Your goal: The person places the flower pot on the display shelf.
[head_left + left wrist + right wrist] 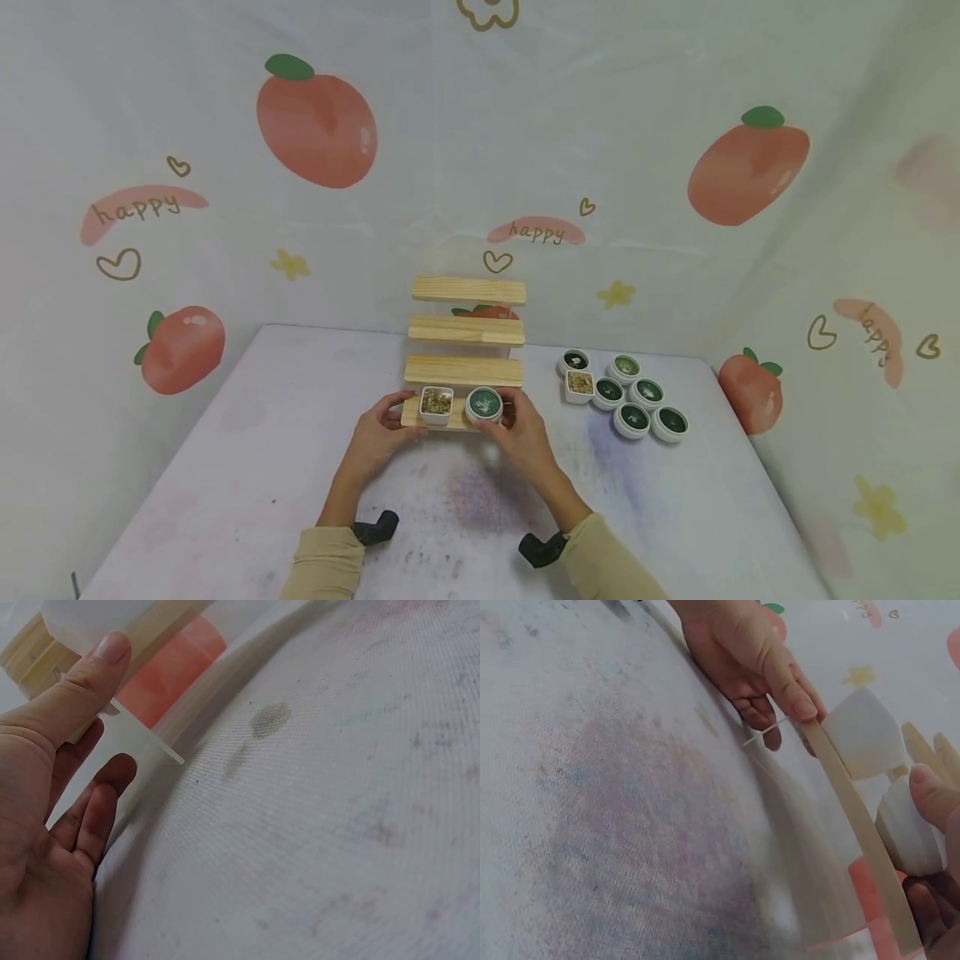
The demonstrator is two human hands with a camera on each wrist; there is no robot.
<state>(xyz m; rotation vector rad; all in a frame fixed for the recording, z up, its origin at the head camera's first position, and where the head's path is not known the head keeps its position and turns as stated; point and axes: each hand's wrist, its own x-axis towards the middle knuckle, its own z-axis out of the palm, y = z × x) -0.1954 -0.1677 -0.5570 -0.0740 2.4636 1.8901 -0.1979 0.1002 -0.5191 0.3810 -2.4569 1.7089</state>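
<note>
A stepped rack with pale wooden shelves (pixel 463 372) stands at the middle of the table. My left hand (pixel 372 440) grips the left end of its lowest board; in the right wrist view the thumb lies on the board (pixel 862 832) with fingers below. On that board sits a square white pot (pixel 437 405) with a yellow-green grainy top. To its right is a round white pot (pixel 483 405) with a dark green top. My right hand (pixel 522 433) holds this round pot at its right side, thumb in front. The left wrist view shows the left hand (pixel 67 750) at the rack's clear side panel.
Right of the rack stands a cluster of several round white pots (pixel 632 422) with dark or green tops, and a square pot (pixel 579 387) with a tan top. A fruit-printed curtain (pixel 480 150) hangs behind the white table (pixel 315 400). The upper shelf boards (pixel 468 290) rise in steps.
</note>
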